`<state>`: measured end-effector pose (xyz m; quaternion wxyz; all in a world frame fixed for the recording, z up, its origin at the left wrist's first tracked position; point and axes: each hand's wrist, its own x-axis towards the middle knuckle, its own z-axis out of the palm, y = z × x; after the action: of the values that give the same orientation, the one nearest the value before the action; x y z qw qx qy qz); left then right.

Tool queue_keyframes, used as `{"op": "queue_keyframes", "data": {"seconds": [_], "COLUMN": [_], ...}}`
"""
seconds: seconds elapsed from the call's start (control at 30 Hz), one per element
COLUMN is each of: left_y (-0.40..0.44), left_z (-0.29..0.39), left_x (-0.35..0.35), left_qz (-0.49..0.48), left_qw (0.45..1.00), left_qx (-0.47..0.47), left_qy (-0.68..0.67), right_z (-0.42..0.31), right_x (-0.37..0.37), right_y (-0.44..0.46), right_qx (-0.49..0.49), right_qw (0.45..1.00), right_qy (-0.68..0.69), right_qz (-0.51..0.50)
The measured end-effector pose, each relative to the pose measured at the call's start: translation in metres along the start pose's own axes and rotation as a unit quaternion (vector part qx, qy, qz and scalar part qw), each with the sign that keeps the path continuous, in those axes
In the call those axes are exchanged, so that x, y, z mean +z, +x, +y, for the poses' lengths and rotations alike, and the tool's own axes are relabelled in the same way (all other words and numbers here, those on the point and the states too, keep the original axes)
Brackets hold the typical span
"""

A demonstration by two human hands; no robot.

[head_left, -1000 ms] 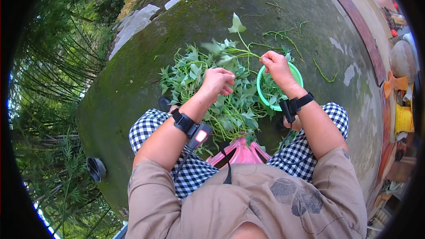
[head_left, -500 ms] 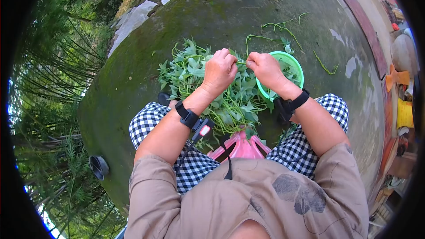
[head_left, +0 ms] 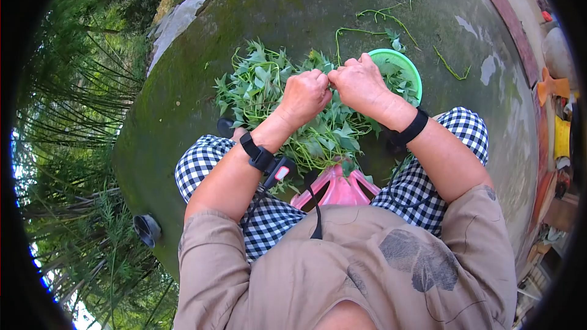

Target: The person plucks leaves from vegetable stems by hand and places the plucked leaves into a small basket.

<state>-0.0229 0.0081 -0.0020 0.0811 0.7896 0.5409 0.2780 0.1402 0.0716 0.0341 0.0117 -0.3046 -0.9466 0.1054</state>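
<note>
Vines with pointed green leaves and pale green stems [head_left: 260, 79] lie in a loose, tangled heap on dark, moss-tinged ground [head_left: 183, 116], in front of the person. Over the heap, the bare left hand [head_left: 304, 95] and the bare right hand [head_left: 359, 84] meet at their fingertips, just touching or very nearly so — the view from above does not settle which. On both hands the fingers are curled in and drawn together; whether a stem is pinched between them cannot be told, because the knuckles hide it.

Just beside the heap, on the right hand's side, stands a round, bright green plastic container [head_left: 418, 79] with leaves inside, its near part covered by the right hand and forearm. Beyond it, thin green stems [head_left: 397, 20] trail over the ground, and a separate bare green stem [head_left: 449, 64] lies farther right.

Each wrist wears a band: a black strap with a small device [head_left: 262, 159] on the left, a plain-looking black strap [head_left: 414, 127] on the right. Between the knees, in black-and-white checked trousers [head_left: 269, 232], a pink moulded plastic piece [head_left: 343, 189] sits at the near edge of the heap.
</note>
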Motion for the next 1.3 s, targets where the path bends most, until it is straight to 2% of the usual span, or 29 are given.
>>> {"op": "queue_keyframes", "data": {"seconds": [0.1,0.17,0.23,0.3,0.43,0.57,0.7,0.73,0.83,0.9,1.03,1.1,1.17,1.27,1.3], "left_y": [-0.002,-0.003,0.0,0.007,0.014,0.021,0.018,0.017,0.009,0.007,-0.006,-0.013,-0.016,-0.015,-0.019], "left_z": [-0.003,-0.006,-0.005,-0.004,-0.008,-0.021,-0.056,-0.055,-0.065,-0.048,-0.025,-0.016,-0.009,-0.003,-0.007], "left_x": [0.006,0.006,-0.002,-0.015,-0.023,-0.05,-0.08,-0.086,-0.088,-0.075,-0.037,-0.023,-0.015,-0.01,-0.002], "left_qz": [0.037,0.03,0.029,0.035,0.096,0.124,0.104,0.111,0.057,0.013,-0.127,-0.138,-0.164,-0.218,-0.207], "left_qw": [0.998,0.968,0.904,0.814,0.733,0.683,0.66,0.665,0.685,0.69,0.663,0.652,0.668,0.731,0.794], "left_qx": [-0.03,-0.165,-0.288,-0.396,-0.404,-0.359,-0.309,-0.307,-0.341,-0.406,-0.461,-0.488,-0.486,-0.454,-0.39], "left_qy": [-0.039,-0.185,-0.314,-0.423,-0.539,-0.624,-0.677,-0.672,-0.642,-0.599,-0.576,-0.563,-0.538,-0.46,-0.418], "right_z": [-0.001,-0.002,-0.004,0.0,0.014,0.03,0.051,0.055,0.064,0.064,0.052,0.047,0.046,0.043,0.043], "right_x": [0.0,0.001,0.002,0.005,0.015,0.022,0.026,0.027,0.024,0.025,0.008,0.006,0.012,0.015,0.016], "right_y": [-0.001,-0.001,-0.002,-0.004,-0.006,-0.011,-0.02,-0.023,-0.03,-0.03,-0.025,-0.022,-0.02,-0.016,-0.016], "right_qx": [-0.02,-0.016,0.0,0.012,0.044,0.096,0.145,0.154,0.136,0.126,0.109,0.099,0.085,0.075,0.069], "right_qw": [1.0,0.999,0.998,0.996,0.988,0.984,0.974,0.97,0.954,0.942,0.926,0.929,0.941,0.948,0.952], "right_qy": [-0.005,0.017,0.041,0.072,0.132,0.151,0.174,0.19,0.266,0.306,0.347,0.337,0.314,0.294,0.286], "right_qz": [0.009,0.023,0.038,0.057,0.06,0.029,-0.004,-0.01,-0.036,-0.05,-0.106,-0.117,-0.097,-0.091,-0.087]}}
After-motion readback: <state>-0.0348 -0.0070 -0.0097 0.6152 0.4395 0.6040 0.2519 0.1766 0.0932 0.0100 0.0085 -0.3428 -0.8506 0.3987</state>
